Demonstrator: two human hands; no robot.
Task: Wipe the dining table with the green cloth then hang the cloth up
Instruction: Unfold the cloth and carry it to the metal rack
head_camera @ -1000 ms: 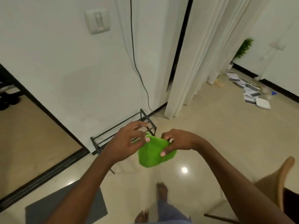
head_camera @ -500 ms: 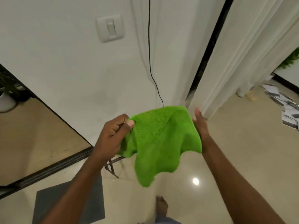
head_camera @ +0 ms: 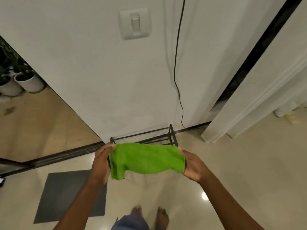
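Fingers of your left hand (head_camera: 102, 161) mostly sit behind the green cloth (head_camera: 146, 159), so only the thumb tip and knuckles show at its upper left corner. Your right hand (head_camera: 192, 165) pinches the opposite edge, its fingers tucked under the fabric and out of sight. Both hands are clamped on the cloth, one at each end, holding it stretched out flat between them in the air above the floor (head_camera: 240, 163). A loose corner droops at the lower left, and a tiny dark speck near it is too small to make out.

Just past the cloth stands a low black metal rack (head_camera: 171, 135) against the wall (head_camera: 83, 63); its near rail is covered by the cloth, so you cannot tell whether the fabric touches it. Your bare feet (head_camera: 162, 216) and a bit of blue clothing are cut off at the bottom edge.

You are standing on glossy beige tiles with a bright lamp glare to your right. A grey mat (head_camera: 71, 195) lies on the floor to your left. The white wall carries a light switch (head_camera: 134, 24), and a thin black cable (head_camera: 177, 72) runs down it to the skirting. White curtains (head_camera: 265, 80) hang on the right beside a dark gap. On the left a black door track borders another room, where white plant pots (head_camera: 29, 82) are partly cut off by the wall edge.
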